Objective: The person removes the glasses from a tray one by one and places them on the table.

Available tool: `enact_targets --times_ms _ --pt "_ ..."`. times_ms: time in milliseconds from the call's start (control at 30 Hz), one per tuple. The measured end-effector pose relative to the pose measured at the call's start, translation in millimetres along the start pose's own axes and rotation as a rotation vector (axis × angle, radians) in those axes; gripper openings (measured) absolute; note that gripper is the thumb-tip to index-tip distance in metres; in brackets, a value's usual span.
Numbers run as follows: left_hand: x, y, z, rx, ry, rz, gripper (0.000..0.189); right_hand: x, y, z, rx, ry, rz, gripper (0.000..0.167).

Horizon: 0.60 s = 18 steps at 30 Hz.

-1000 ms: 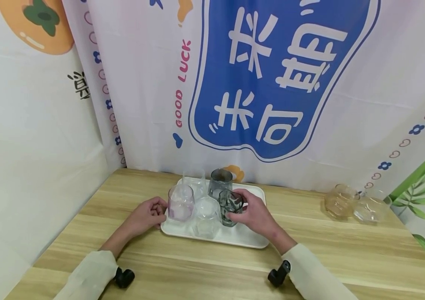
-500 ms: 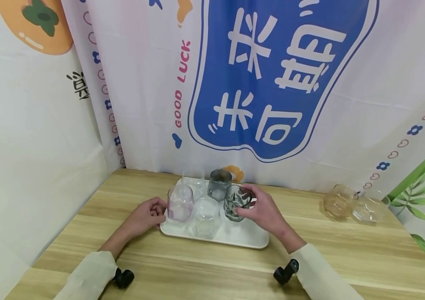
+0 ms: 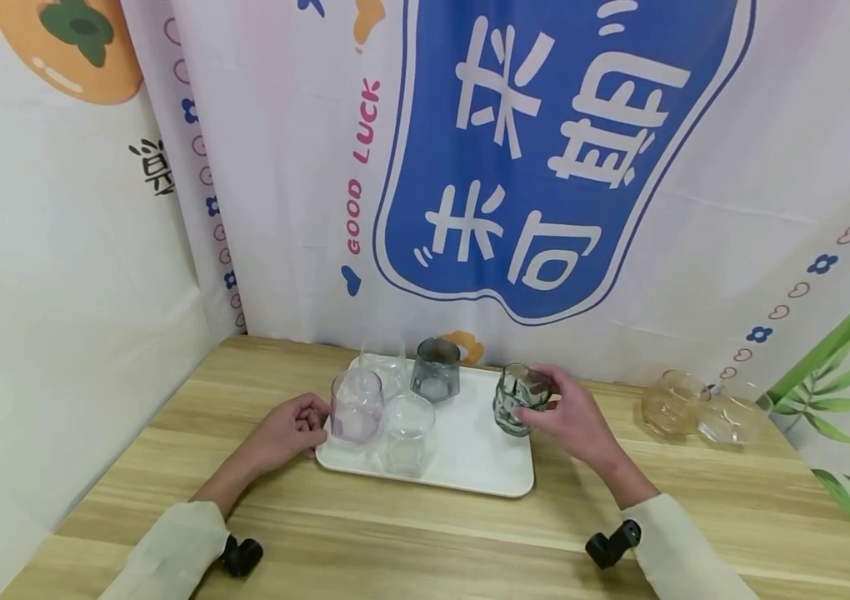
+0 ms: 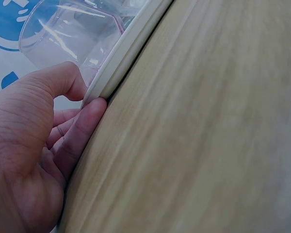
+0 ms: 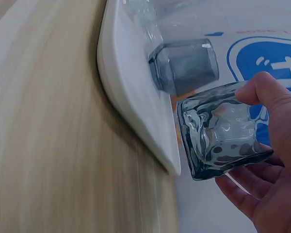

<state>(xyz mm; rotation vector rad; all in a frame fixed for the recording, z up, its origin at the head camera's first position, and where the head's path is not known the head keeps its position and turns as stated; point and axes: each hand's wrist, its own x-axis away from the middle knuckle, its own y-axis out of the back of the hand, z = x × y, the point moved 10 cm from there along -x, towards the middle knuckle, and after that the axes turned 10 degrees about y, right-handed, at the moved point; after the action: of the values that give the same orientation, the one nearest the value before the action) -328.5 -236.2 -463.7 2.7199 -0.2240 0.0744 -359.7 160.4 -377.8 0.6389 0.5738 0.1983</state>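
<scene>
My right hand (image 3: 575, 417) grips a dark green-grey drinking glass (image 3: 521, 400) with a wavy, dimpled wall, upright over the right end of a white tray (image 3: 477, 467). In the right wrist view the glass (image 5: 223, 131) hangs raised off the tray, thumb on one side and fingers on the other. My left hand (image 3: 282, 437) pinches the tray's left rim, thumb above and a finger below, as the left wrist view shows. On the tray stand a pinkish glass (image 3: 357, 408), a clear glass (image 3: 408, 437), another clear glass (image 3: 386, 362) behind, and a smoky grey glass (image 3: 436, 371).
An amber glass (image 3: 672, 404) and a clear glass (image 3: 731, 421) stand side by side at the right of the wooden table (image 3: 365, 542). A printed cloth (image 3: 305, 208) hangs along the table's back edge.
My right hand has carried the dark green-grey glass rightward, away from the other glasses, to above the tray's right end. The left hand stays at the tray's left rim.
</scene>
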Motion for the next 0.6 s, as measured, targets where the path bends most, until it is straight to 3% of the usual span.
enact_targets --times_ms 300,600 --pt "0.2 -0.3 -1.0 -0.008 0.01 -0.002 0.035 11.9 41 -36 0.119 -0.066 -0.037 0.069" --pt "-1.2 1.6 -1.6 -0.015 0.014 -0.008 0.035 16.8 64 -58 0.121 -0.107 -0.032 0.069"
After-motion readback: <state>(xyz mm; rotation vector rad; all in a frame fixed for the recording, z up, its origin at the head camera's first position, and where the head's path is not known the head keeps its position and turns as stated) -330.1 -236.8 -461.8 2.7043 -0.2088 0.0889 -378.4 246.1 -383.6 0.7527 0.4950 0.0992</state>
